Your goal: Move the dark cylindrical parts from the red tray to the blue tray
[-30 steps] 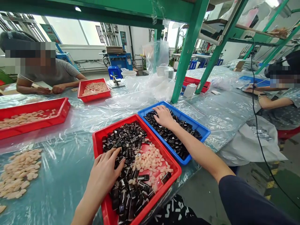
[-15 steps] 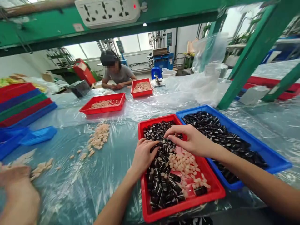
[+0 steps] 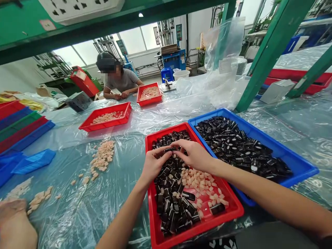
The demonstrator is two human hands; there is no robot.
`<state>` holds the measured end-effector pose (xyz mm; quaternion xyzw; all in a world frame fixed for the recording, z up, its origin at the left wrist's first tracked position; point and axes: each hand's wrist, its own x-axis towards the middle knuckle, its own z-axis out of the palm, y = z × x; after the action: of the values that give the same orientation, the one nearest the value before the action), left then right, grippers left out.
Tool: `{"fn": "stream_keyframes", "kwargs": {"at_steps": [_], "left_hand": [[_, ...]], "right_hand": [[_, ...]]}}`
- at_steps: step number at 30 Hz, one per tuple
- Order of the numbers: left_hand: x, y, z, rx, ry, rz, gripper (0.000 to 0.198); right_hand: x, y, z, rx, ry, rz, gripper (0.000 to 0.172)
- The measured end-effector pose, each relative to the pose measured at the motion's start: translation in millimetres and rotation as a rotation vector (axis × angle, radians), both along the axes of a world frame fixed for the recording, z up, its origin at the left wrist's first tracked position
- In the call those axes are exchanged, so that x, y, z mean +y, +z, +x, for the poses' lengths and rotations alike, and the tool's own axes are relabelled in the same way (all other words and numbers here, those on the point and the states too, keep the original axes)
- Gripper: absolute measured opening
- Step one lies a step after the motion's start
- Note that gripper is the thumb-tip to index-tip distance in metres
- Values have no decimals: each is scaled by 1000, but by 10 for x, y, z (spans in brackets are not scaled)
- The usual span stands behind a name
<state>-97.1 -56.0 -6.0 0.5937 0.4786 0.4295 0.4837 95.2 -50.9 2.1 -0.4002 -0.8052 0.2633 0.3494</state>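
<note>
The left hand (image 3: 154, 165) and the right hand (image 3: 193, 155) work together above the near end of a red tray (image 3: 199, 230). The left hand is half-curled, its fingers (image 3: 162, 155) at a small black piece. The right hand arches over it with fingers bent downward. Whether either hand grips a piece cannot be determined. Compared with the frame half a second earlier, the right hand sits further left, and its fingertips now nearly meet those of the left hand.

The red tray holds a mound of small black pieces (image 3: 168, 204) along its left side and peach-coloured pieces (image 3: 199, 181) at its centre. A blue tray (image 3: 272, 143) stands just beside it, touching at the corner, and carries a second layer of black pieces (image 3: 233, 145).

The table is covered with a clear plastic sheet (image 3: 77, 221), on which loose peach pieces (image 3: 102, 155) lie in a strip. A blurred hand (image 3: 12, 224) enters at the lower left edge. Further along the table, a co-worker (image 3: 119, 79) sits behind two more red trays (image 3: 105, 117). A white power strip (image 3: 80, 8) is mounted on the green rack overhead. A small label (image 3: 48, 25) on the rack is too small to read.
</note>
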Motion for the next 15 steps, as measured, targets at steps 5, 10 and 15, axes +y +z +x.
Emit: {"fn": "stream_keyframes", "kwargs": {"at_steps": [5,10,15], "left_hand": [[-20,-78,30,-21,25,92,29],[-153,-32,-38,-95,95,129,35],[-217,-15,-75,-52,189,192,30]], "right_hand": [[-5,40,5,3,-31,34,23],[-78,134,15,81,-90,-49,20],[-89,112,20,35,-109,-92,20]]}}
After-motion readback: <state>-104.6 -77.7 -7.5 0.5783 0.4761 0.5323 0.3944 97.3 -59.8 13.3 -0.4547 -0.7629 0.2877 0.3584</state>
